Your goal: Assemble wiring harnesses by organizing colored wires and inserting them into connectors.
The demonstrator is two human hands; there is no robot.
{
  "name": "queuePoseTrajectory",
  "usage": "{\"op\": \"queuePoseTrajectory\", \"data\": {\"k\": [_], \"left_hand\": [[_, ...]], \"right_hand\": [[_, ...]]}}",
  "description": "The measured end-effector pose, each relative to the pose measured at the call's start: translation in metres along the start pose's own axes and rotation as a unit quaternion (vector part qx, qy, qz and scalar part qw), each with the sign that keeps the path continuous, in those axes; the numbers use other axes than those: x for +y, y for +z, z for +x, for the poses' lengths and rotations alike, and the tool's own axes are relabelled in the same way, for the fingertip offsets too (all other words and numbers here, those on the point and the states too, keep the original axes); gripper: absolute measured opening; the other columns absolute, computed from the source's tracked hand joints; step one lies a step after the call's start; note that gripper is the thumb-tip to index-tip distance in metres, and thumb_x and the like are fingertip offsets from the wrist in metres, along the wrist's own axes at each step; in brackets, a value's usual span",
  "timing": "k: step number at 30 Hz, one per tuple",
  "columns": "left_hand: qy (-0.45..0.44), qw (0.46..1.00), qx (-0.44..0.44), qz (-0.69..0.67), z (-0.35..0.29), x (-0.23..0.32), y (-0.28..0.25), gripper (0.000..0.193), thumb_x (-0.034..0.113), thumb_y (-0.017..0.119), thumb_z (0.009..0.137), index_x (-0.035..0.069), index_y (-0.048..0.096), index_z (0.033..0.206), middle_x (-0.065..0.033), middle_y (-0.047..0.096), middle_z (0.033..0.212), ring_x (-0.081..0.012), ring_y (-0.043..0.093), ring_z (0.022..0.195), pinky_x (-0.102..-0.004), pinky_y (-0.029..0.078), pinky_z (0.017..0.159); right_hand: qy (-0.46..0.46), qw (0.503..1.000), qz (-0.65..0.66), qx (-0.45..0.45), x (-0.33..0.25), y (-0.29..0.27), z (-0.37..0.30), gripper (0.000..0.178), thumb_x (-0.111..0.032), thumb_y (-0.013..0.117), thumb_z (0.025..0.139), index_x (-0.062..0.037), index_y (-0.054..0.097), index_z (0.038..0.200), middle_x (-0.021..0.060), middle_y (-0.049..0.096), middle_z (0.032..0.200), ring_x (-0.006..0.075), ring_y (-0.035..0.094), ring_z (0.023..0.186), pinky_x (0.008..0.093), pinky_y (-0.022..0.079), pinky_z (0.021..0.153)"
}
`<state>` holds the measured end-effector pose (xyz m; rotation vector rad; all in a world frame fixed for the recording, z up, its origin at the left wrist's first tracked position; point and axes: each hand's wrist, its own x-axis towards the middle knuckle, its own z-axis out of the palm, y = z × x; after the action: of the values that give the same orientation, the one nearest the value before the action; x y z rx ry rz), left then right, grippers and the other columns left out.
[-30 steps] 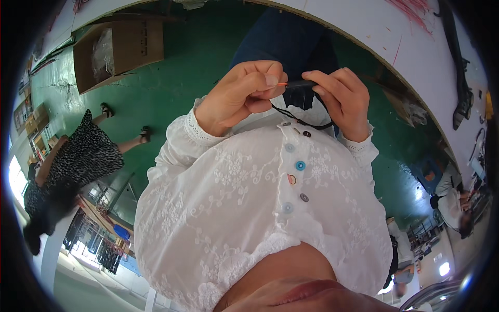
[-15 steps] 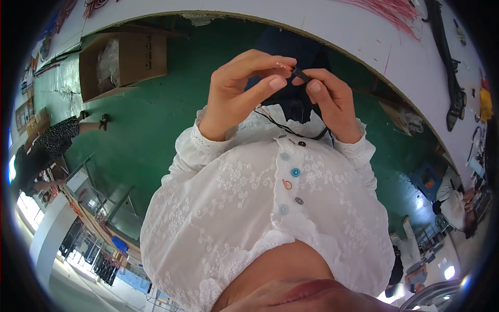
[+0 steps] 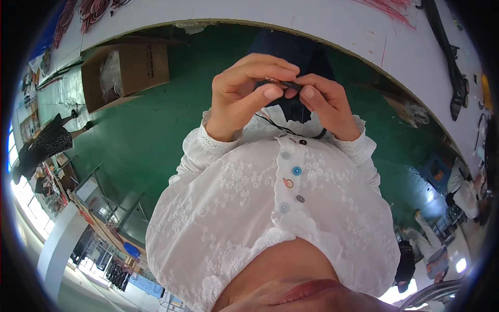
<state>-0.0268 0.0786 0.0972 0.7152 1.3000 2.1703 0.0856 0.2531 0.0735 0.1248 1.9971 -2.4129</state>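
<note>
In front of my white blouse I hold a thin black cable (image 3: 289, 83) above my lap. Short reddish and pale wire ends show at its left tip. My right hand (image 3: 330, 104) is closed, pinching the dark jacket between thumb and forefinger. Curled around the wire-end side is my left hand (image 3: 236, 96), its thumb below the cable and its forefinger above it. A further fingertip shows behind the cable, between the two hands. Lower down, a loop of dark thin wires (image 3: 275, 125) hangs against the blouse, partly hidden.
A white worktable (image 3: 338, 34) curves across the far side, with pink wires (image 3: 390, 10) and a black strap-like part (image 3: 444, 52) on it. An open cardboard box (image 3: 143, 70) stands on the green floor at left. Other people are at both sides.
My right hand and the cable have shifted slightly down and left, bringing the cable deeper between my left fingers. The cable lies flatter now.
</note>
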Motion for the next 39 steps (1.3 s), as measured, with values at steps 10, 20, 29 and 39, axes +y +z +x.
{"op": "queuePoseTrajectory", "data": {"k": [10,20,29,39], "left_hand": [[0.109,0.912,-0.151,0.366,0.017,0.010,-0.023,0.005,0.000,0.062,0.098,-0.004,0.065,0.098,-0.0095,0.064,0.088,-0.0166,0.062,0.074,-0.0289,0.051,0.066],[-0.278,0.954,-0.054,-0.097,-0.004,0.003,-0.009,0.031,0.028,0.048,0.104,0.010,0.039,0.081,-0.0015,0.040,0.078,-0.0099,0.030,0.065,-0.0258,0.027,0.058],[-0.277,0.936,-0.043,-0.211,-0.009,0.005,-0.011,0.027,0.022,0.046,0.105,0.009,0.040,0.082,-0.0024,0.040,0.080,-0.0107,0.030,0.064,-0.0264,0.028,0.057],[-0.242,0.943,-0.022,-0.226,-0.004,0.013,-0.018,0.030,0.021,0.046,0.105,0.010,0.036,0.079,-0.0023,0.039,0.078,-0.0100,0.028,0.063,-0.0262,0.027,0.056]], "right_hand": [[-0.020,0.991,-0.125,-0.034,-0.015,-0.021,-0.006,0.029,-0.022,0.056,0.106,0.0010,0.071,0.097,0.0020,0.066,0.076,0.0084,0.047,0.061,0.0263,0.036,0.055],[-0.171,0.900,-0.395,0.066,-0.013,-0.007,-0.015,0.012,-0.012,0.074,0.091,-0.0020,0.072,0.098,0.0072,0.061,0.072,0.0212,0.053,0.057,0.0320,0.039,0.052],[-0.207,0.857,-0.460,0.111,-0.011,-0.003,-0.017,0.019,-0.015,0.080,0.085,-0.0056,0.073,0.100,0.0046,0.056,0.068,0.0195,0.051,0.055,0.0319,0.037,0.050],[-0.232,0.830,-0.490,0.128,-0.018,-0.005,-0.011,0.018,-0.019,0.079,0.087,-0.0062,0.072,0.097,0.0053,0.047,0.066,0.0219,0.045,0.058,0.0354,0.035,0.053]]}}
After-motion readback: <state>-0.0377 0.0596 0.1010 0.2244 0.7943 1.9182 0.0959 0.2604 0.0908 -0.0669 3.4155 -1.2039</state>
